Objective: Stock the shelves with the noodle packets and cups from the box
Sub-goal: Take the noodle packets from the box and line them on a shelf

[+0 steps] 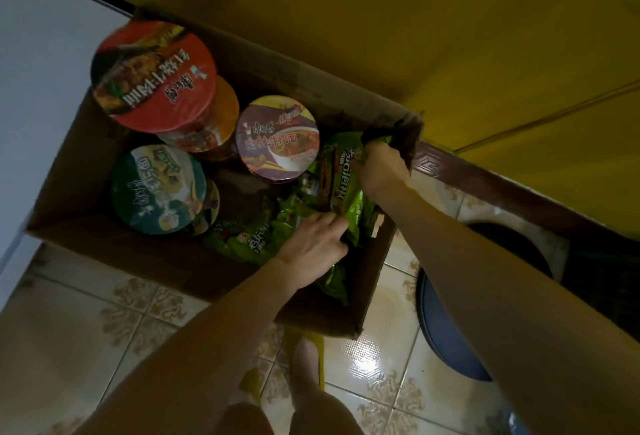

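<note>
An open cardboard box (114,254) stands on the tiled floor. It holds noodle cups: a red-lidded one (152,76) on top of an orange one (225,105), a purple-lidded one (277,138) and a teal-lidded one (157,188). Several green noodle packets (256,237) lie at the box's right end. My right hand (379,166) is shut on the top edge of an upright green packet (341,181). My left hand (311,249) grips the lower edge of that packet, over the others.
A yellow wall (381,18) rises behind the box, with a dark brown skirting (502,192) below it. A grey panel (38,88) is at the left. A blue round object (446,330) sits on the floor to the right. My feet in yellow sandals (308,355) stand by the box.
</note>
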Available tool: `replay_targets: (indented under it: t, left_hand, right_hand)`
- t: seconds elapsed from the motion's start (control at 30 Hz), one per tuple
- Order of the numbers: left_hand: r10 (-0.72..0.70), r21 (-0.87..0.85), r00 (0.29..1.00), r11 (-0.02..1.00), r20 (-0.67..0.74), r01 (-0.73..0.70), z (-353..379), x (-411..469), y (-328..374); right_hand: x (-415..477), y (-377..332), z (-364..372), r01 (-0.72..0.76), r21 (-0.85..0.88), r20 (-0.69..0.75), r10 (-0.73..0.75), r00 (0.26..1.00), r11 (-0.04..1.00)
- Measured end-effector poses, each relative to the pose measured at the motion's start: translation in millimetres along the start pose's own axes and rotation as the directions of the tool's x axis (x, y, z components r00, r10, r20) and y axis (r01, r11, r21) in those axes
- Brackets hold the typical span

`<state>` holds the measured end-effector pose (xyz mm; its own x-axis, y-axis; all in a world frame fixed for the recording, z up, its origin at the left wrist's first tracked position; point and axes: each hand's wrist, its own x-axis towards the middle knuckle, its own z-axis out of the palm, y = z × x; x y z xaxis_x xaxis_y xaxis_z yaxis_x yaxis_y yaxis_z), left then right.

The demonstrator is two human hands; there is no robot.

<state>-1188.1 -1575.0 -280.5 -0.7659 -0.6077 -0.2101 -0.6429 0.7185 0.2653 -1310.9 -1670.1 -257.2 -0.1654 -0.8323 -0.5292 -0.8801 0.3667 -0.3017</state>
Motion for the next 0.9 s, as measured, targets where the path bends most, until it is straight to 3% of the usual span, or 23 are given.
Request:
replay_targets:
  t: [0.27, 0.43, 0.6, 0.9]
  left_hand:
    - [-0.125, -0.023, 0.967, 0.992, -0.224, 0.123, -51.6, -61.9, 4.0]
    - [-0.298, -0.126, 0.852, 0.955, -0.430, 0.270, -112.1, -111.3, 12.3]
    - [-0.541, -0.186, 0.729, 0.837, -0.420, 0.514, -188.9, -165.0, 21.5]
    - [-0.651, -0.124, 0.630, 0.731, -0.423, 0.672, -289.8, -261.9, 49.1]
  right_hand:
    - [-49.9, -27.3, -38.9, 0.056, 0.114, -0.033, -0.053, 0.998, 0.992]
    - [-97.9, -60.8, -83.2, 0.081, 0.100, -0.060, -0.075, 0.995, 0.992]
    - [-153.9, -106.4, -129.2, 0.171, 0.103, -0.102, -0.160, 0.982, 0.980]
    - [-245.8, -195.9, -199.0, 0.381, 0.097, -0.135, -0.367, 0.920, 0.920]
